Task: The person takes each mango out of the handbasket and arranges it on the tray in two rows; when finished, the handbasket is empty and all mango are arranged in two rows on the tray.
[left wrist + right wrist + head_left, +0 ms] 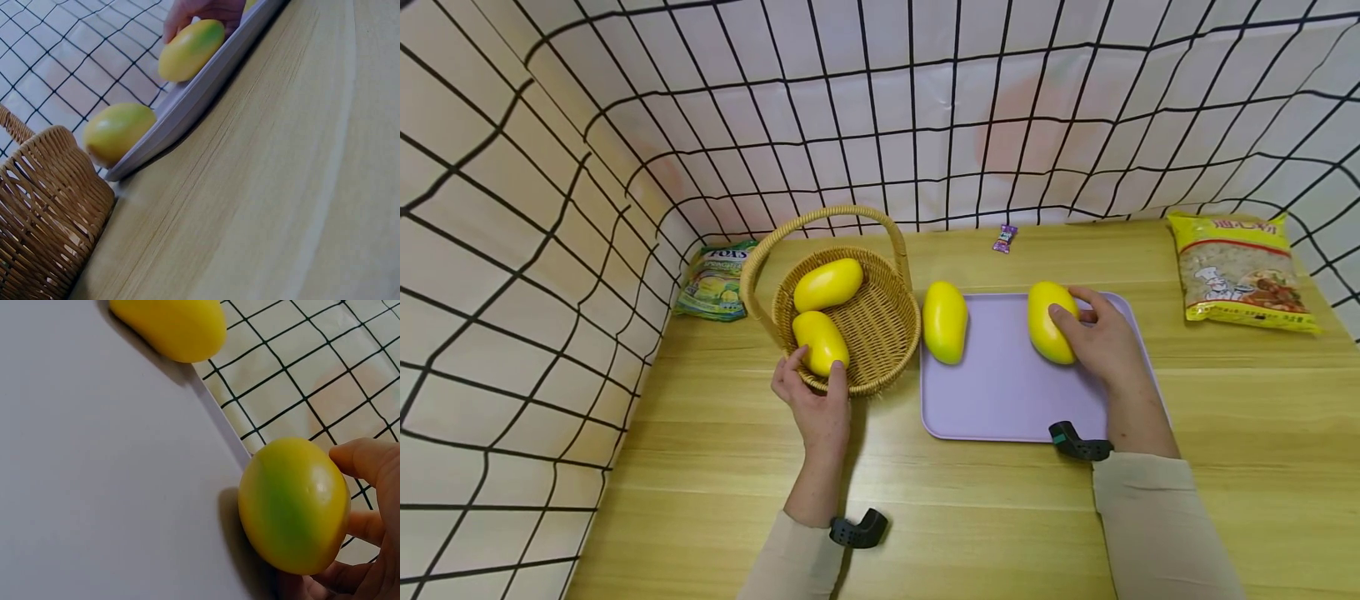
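In the head view my left hand (814, 408) reaches over the near rim of a wicker basket (891, 375), thumb and fingers pinching a yellow mango (822, 340) inside it. A second mango (828, 285) lies behind that one in the basket. On the right, my right hand (1103, 340) grips another mango (1051, 321) at the far right part of a lilac tray (992, 408). The right wrist view shows this held mango (294, 506) with a green patch, fingers along its side. One more mango (945, 322) lies at the tray's left edge, close to the basket.
A green candy bag (715, 282) lies behind the basket at left. A small purple wrapped candy (1004, 238) sits near the back wall. At far right is a yellow food packet (1240, 271). Black wire grid (910, 108) over white cloth encloses the wooden table (962, 508).
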The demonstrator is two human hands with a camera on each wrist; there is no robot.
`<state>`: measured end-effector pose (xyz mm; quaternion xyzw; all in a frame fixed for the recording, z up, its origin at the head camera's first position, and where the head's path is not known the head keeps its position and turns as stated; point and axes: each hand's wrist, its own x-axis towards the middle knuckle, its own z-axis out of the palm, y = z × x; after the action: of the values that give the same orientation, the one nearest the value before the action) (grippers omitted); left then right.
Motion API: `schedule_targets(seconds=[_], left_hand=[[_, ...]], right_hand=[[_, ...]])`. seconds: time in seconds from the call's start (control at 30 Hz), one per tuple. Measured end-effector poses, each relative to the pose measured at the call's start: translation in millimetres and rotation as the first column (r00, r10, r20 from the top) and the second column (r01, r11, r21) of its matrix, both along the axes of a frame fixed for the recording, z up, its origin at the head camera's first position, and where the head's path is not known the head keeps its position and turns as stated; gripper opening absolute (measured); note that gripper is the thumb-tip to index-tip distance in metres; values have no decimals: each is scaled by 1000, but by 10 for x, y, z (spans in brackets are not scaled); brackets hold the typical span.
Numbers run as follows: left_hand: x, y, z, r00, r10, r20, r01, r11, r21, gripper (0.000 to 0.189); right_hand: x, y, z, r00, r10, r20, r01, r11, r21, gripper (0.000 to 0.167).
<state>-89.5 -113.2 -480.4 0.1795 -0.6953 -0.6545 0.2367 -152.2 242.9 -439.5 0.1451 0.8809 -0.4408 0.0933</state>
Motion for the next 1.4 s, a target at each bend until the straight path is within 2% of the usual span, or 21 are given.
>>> schedule_targets(seconds=[0.47,1.0,1.4], left_hand=[[2,-1,-9,1000,2,-8,-2,1000,-8,47],[4,3,-5,1000,-6,-13,6,1000,-26,46],[4,2,-6,1000,-3,-4,3,999,-36,46]], right_hand=[[8,24,1,1000,26,-4,-25,999,40,88],[31,48,62,1000,-2,2,2,1000,16,89],[65,29,197,998,-41,-39,42,999,22,87]])
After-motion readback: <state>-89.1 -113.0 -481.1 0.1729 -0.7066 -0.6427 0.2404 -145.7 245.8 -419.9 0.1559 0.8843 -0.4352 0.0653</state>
